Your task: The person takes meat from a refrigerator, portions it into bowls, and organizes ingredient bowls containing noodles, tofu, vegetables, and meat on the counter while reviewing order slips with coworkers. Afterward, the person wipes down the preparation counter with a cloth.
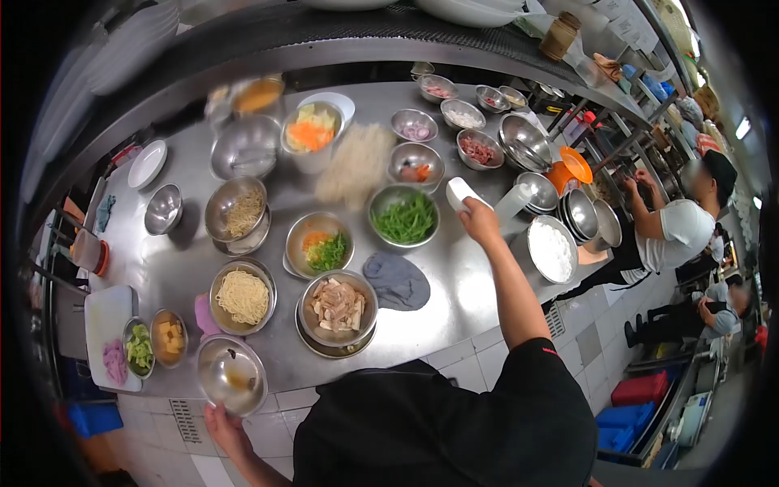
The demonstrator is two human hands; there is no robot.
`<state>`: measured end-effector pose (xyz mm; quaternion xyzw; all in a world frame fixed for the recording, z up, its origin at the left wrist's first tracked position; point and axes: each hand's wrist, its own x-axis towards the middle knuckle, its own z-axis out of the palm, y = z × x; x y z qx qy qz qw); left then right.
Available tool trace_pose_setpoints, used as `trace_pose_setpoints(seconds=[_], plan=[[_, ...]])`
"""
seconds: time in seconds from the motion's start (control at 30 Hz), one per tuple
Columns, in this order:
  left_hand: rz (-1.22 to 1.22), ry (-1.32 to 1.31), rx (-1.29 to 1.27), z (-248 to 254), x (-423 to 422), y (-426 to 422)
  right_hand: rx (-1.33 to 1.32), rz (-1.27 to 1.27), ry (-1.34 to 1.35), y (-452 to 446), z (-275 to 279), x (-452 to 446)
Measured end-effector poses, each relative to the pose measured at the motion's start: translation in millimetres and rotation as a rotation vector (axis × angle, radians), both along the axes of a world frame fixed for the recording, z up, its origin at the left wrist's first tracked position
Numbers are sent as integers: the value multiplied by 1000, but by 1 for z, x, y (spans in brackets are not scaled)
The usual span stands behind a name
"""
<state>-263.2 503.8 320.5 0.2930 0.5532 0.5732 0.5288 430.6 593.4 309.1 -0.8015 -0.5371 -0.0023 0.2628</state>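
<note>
My left hand [227, 430] grips the rim of a metal bowl [213, 367] at the table's front edge, tilted toward me. A little brown liquid and small dark bits lie in it. My right hand [480, 222] is closed round a smooth white oblong thing [461, 193], whose kind I cannot make out. Near it are a bowl of cut green vegetables [403, 214], a translucent container [513, 203] and a tub of white powder [550, 248]. Between my arms stand a bowl of sliced pale meat [337, 305] and a bowl of noodles [242, 297].
A grey cloth [396, 281] lies on the steel table [454, 304]. Dry pale noodles [357, 166] sit farther back. Several ingredient bowls and a white cutting board [101, 312] surround the work area. A shelf [324, 45] overhangs the back; a co-worker [686, 231] stands at right.
</note>
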Motion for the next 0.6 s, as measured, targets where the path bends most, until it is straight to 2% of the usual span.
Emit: trace_pose_setpoints(seconds=[0.07,0.17,0.2,0.27,0.37,0.43,0.47,0.53,0.6], plan=[[25,17,-6,-6,5,-3,-76,-49,-277,13,-31,11],[68,41,-49,-14,12,-18,-224,-143,-397,22,-63,32],[69,30,-47,-17,15,-23,-287,-149,-315,26,-63,38],[108,21,-49,-18,22,-32,-105,-97,-209,27,-61,44],[313,82,-75,-3,40,-44,66,-116,-16,29,-28,26],[327,119,-112,4,39,-49,171,-21,117,37,-27,22],[390,127,-108,1,31,-53,190,25,202,42,-20,12],[335,94,-85,-4,13,-62,228,118,326,51,-3,-15],[379,77,-41,-5,-2,-65,258,208,432,58,18,-52]])
